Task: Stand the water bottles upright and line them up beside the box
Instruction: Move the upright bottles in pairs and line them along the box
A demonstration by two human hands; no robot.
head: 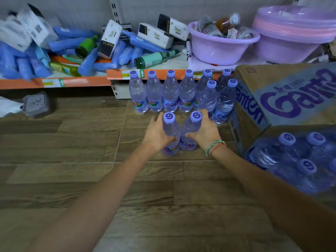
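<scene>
Two water bottles are being handled at once: the left bottle [170, 135] is held in the grip of the left hand [156, 134], the right bottle [190, 132] in the grip of the right hand [206, 130], fingers curled round each body below the cap. Both stand roughly upright on the wooden floor [72, 142], tilted slightly apart at the caps and touching near their labels. Behind them, eight bottles are already set out beside the cardboard box [283, 99]: a back row [171, 91] of six along the foot of the shelf unit, and two more [216, 100] in front of it, nearest the box. An opened pack of bottles [298, 160] lies at the right edge of the view.

The step in hand is judged to be the extension of the front row. It is best done by sliding both bottles forward together, bases kept flat on the floor, until they sit just left of the two front bottles with caps level. The grips should be loosened only once each bottle stands straight, since thin plastic bottles are easily knocked into their neighbours.
</scene>
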